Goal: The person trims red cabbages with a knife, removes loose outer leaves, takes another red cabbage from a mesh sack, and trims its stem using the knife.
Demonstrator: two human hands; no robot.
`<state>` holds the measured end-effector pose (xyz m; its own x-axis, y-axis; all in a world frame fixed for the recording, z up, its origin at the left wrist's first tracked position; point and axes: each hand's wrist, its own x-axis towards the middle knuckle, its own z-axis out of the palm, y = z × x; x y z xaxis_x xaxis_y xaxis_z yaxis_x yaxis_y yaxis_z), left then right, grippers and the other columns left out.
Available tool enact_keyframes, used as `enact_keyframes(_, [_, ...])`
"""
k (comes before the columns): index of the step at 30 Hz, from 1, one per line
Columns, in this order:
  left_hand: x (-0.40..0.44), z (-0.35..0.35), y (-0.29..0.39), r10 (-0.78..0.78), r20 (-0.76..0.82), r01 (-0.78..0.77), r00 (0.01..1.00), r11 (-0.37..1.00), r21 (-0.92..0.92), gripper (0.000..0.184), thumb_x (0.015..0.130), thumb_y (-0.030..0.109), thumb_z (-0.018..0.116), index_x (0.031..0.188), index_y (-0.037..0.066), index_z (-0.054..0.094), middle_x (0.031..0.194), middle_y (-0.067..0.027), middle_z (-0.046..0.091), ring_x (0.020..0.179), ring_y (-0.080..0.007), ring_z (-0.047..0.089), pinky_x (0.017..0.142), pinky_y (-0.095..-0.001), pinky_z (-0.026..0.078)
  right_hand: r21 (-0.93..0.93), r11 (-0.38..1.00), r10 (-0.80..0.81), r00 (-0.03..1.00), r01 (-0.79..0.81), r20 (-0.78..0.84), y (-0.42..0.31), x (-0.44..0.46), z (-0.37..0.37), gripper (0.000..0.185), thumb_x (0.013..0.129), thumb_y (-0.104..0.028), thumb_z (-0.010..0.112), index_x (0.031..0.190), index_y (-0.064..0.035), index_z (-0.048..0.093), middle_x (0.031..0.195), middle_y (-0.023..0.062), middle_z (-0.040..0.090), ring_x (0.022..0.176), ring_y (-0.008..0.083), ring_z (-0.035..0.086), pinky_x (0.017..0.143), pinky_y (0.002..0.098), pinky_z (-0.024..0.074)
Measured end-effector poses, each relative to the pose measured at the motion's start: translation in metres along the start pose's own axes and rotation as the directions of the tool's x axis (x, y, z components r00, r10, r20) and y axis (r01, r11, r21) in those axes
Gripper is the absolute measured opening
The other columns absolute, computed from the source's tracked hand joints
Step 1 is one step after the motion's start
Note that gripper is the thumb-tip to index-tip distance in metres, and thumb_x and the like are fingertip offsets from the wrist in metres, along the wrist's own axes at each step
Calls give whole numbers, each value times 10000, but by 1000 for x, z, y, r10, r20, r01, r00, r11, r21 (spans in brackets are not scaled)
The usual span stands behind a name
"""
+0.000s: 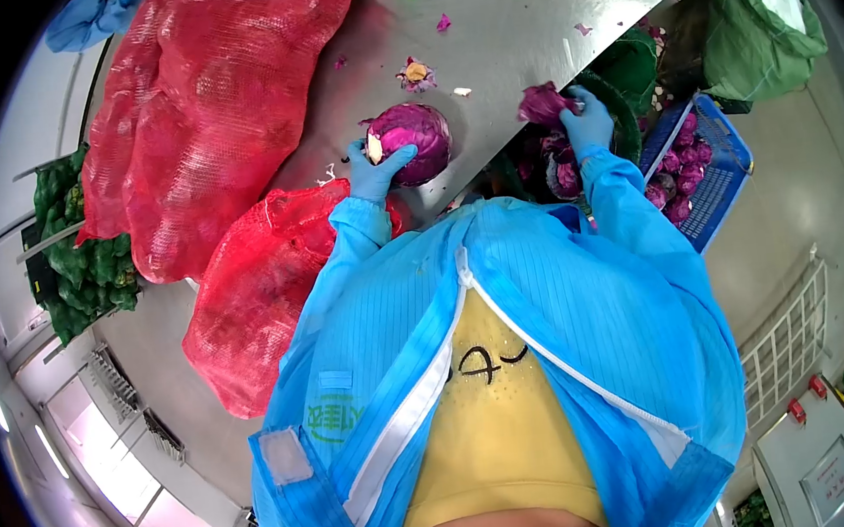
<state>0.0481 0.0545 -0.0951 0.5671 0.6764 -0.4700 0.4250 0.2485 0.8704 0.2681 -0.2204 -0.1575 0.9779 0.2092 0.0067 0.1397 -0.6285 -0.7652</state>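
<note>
A round purple cabbage (419,143) rests on the metal table near its front edge. My left hand (371,173), in a blue glove, grips it from the left, thumb across its front and the pale cut stem beside the fingers. My right hand (588,123), also gloved, holds a loose purple leaf (546,105) over a dark green-rimmed container that has purple cabbage pieces (563,173) in it. Behind the cabbage lies a small trimmed piece (416,74) with a tan core.
Large red mesh sacks (216,91) stand at the left, with a smaller one (264,287) below. A blue crate (726,182) of small purple cabbages is at the right, near a green sack (759,38). Leaf scraps dot the metal table (502,31).
</note>
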Motion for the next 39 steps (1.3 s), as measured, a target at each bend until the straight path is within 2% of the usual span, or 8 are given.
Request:
enact_keyframes(4, [3,-2,19,179,225,-228,958,949,216,988,564,246,890,1333,40,307,1301,-173,424,1131,-270,509,959,-363,445,-312,944,-199,943,111,-267,19,-10,-7,587,743,-131,687,1285,-48,480,903,154,624,714,295,610,721,372,524])
enact_keyframes(5, [6,0,21,260,353,-375,899,872,313,1029,540,234,893,1355,40,296,1316,-164,419,1170,-266,481,1001,-373,410,184,982,61,989,-35,-136,6,-14,-5,529,779,-119,665,1273,-51,490,891,130,620,693,232,606,674,332,522])
enact_keyframes(6, [6,4,28,262,354,-376,898,874,307,1029,540,234,893,1355,40,296,1316,-164,419,1170,-266,481,1001,-373,410,601,760,227,968,-247,110,-15,-18,-3,472,815,-108,643,1262,-53,500,880,106,616,672,169,603,628,291,520])
enact_keyframes(9, [3,15,56,276,612,-562,741,754,340,1149,426,195,856,1386,14,251,1356,-191,340,1264,-300,378,1079,-371,321,619,757,-37,932,-209,360,-66,-28,13,378,875,-215,632,1236,-136,554,885,43,585,642,95,550,584,241,500])
enact_keyframes(12, [3,13,44,367,530,-594,765,721,357,1203,424,193,854,1402,16,176,1384,-185,274,1286,-310,335,1090,-368,303,522,826,-194,765,-210,614,-92,-28,38,462,866,-352,628,1259,-120,554,976,69,602,733,149,587,671,283,510])
enact_keyframes(18, [-13,29,-9,479,137,-498,867,830,253,1283,464,346,933,1402,-4,130,1398,-182,244,1279,-290,353,1069,-384,332,275,947,-291,803,165,520,-124,-47,38,564,818,-498,624,1188,-74,579,1049,183,640,952,337,625,823,397,489])
enact_keyframes(20, [-12,31,-3,301,-69,-292,951,950,110,1320,411,384,931,1411,-19,169,1376,-166,324,1253,-288,396,1055,-380,363,341,908,-382,817,244,432,-113,-62,42,527,844,-476,601,1192,-81,575,1057,186,637,957,337,625,817,396,492])
enact_keyframes(39, [-17,45,14,548,200,-567,812,662,490,1216,438,384,893,1385,-10,239,1346,-196,339,1232,-327,401,1045,-394,356,11,949,-231,676,314,700,-114,-34,20,569,934,-563,323,1422,-270,322,1066,196,632,928,403,608,811,477,476])
